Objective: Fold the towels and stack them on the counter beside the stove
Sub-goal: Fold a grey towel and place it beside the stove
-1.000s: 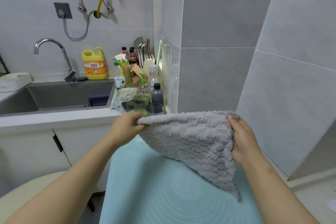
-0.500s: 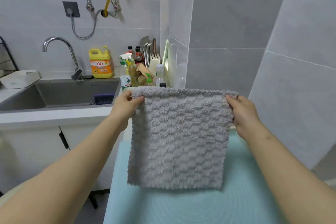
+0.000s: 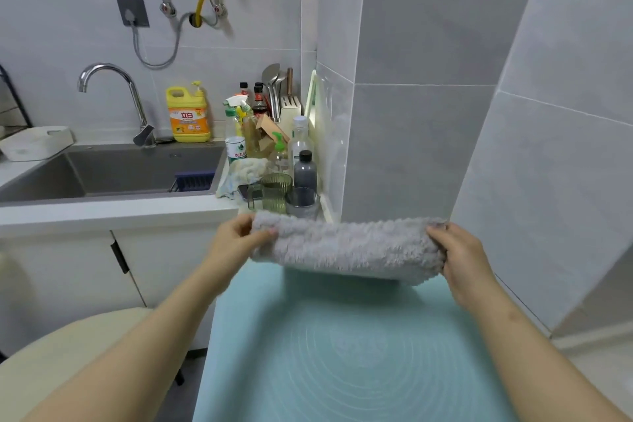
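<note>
Compared to half a second ago, the grey towel (image 3: pixel 346 247) isn't hanging full-length anymore. It's come down and shows as a low, nearly edge-on band over the far end of the teal mat (image 3: pixel 342 353); can't tell if it touches. Left to right: sink (image 3: pixel 113 175) and yellow soap bottle (image 3: pixel 187 115) on the worktop (image 3: pixel 102 212) behind, then the left hand (image 3: pixel 233 243) pinching the towel's left corner, and the right hand (image 3: pixel 462 260) gripping its right end, fingers curled.
</note>
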The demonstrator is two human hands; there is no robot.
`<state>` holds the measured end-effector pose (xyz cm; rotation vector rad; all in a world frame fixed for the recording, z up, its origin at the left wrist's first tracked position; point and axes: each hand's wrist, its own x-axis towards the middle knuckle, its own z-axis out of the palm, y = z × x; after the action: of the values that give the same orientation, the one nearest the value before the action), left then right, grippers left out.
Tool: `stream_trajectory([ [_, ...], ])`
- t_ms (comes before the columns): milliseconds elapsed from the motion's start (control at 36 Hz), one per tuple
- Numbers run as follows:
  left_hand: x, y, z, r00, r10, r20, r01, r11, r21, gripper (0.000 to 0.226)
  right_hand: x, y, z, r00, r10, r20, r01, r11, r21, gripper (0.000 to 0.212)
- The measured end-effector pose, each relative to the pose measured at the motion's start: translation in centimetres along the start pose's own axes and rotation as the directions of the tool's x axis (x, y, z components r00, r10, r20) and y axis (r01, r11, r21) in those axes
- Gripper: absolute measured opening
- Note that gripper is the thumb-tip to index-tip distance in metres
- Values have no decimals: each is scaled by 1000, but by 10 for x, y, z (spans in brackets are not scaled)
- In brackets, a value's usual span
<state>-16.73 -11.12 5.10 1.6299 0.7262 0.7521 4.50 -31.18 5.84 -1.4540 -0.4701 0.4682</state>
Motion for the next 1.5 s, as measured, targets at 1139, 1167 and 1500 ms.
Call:
stream_trajectory([
  [1139,7,-99,26,942,-321,-101,334,863,379,26,6,114,-13,977,161,-140,-210,841,-499,28],
  [1167,10,-101,26,939,-329,-103,342,853,393,26,10,117,-11,976,159,-148,-213,831,-513,28],
  [1500,35,-119,32,912,-397,-102,375,709,598,17,25,143,-10,960,191,-205,-279,725,-630,29],
])
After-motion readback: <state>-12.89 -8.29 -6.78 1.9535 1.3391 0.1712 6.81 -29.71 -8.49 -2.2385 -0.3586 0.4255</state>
